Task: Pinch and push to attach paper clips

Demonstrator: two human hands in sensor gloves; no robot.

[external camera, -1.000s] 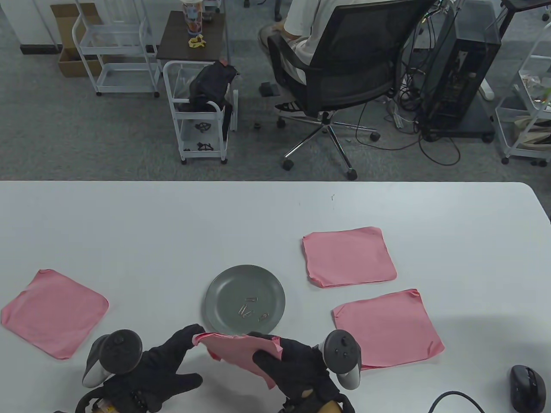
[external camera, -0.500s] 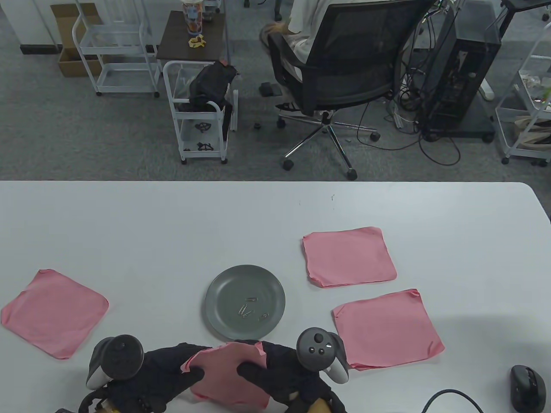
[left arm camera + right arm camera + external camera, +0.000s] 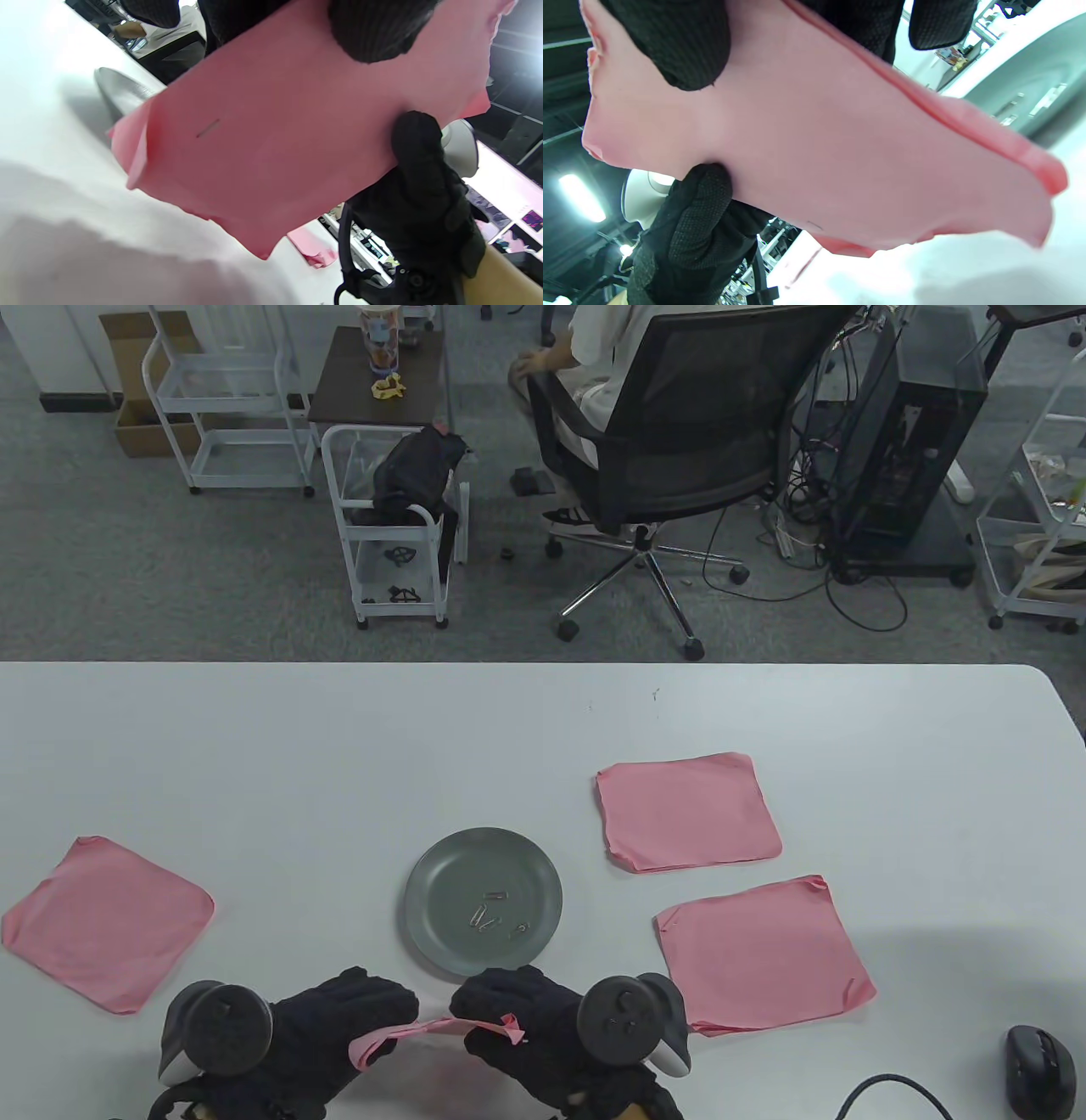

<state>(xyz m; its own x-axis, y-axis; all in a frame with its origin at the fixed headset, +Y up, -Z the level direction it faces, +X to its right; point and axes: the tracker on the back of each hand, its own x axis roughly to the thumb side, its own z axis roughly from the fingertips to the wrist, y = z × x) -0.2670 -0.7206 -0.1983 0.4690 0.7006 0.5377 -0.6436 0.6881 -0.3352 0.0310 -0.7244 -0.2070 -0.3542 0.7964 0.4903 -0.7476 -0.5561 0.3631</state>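
While both gloved hands meet near the table's front edge, at about 6 o'clock from the round grey plate (image 3: 441,882), they share one folded pink sheet of paper (image 3: 424,1031), held clear of the white table (image 3: 339,746) and seen edge-on from above. The left hand (image 3: 339,1027) has its fingers curled over the sheet's left end and its thumb under it, pinching it; the right hand (image 3: 517,1018) clamps the right end the same way, a small pink corner poking out beside its knuckles. In the left wrist view the sheet (image 3: 275,140) fills the middle, with a gloved thumb (image 3: 373,29) pressed on it from above and the other hand's thumb (image 3: 418,140) at its far edge. In the right wrist view the doubled edge of the sheet (image 3: 840,148) shows as a darker line.

Counting the pink sheets: four in all. One is in the hands, one lies flat at 9 o'clock from the plate (image 3: 106,920), and two lie to the right, at 2 o'clock (image 3: 687,812) and at 4 o'clock (image 3: 764,954).

On the plate lie a few small metal paper clips (image 3: 492,914), about four, though they are too small to count for certain. One black computer mouse (image 3: 1039,1069) sits at the table's front right corner.
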